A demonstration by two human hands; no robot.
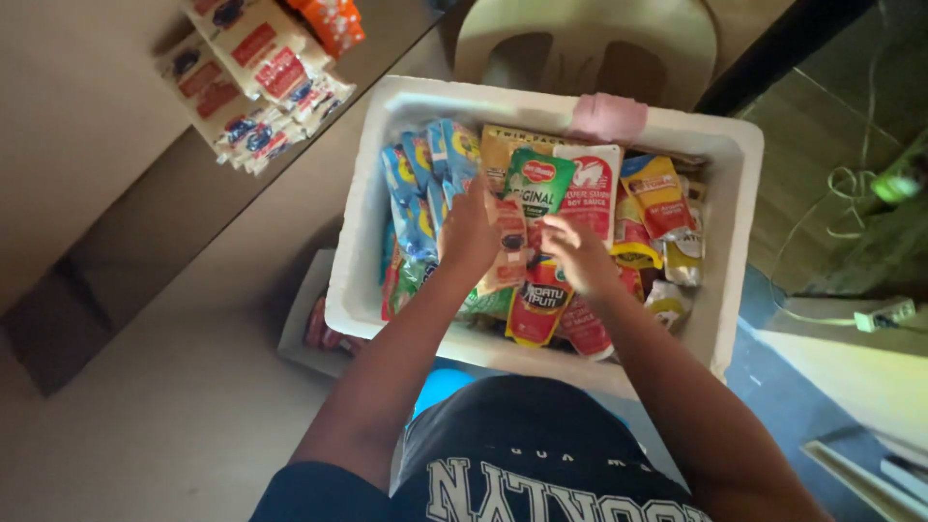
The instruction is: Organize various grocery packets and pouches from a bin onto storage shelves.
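Fingers [556, 230] of both hands are pinching soft, light, likely slippery sachets [532, 193] upright in the white foam box [677, 130], best gripped at their flat top seams.

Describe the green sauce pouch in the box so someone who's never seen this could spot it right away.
Start at the big white foam box in front of the person. Look between the left hand and right hand, just above the fingertips, for the glossy green plastic pouch standing upright. It is the only green-fronted one, between blue packets and a red-and-white pouch.
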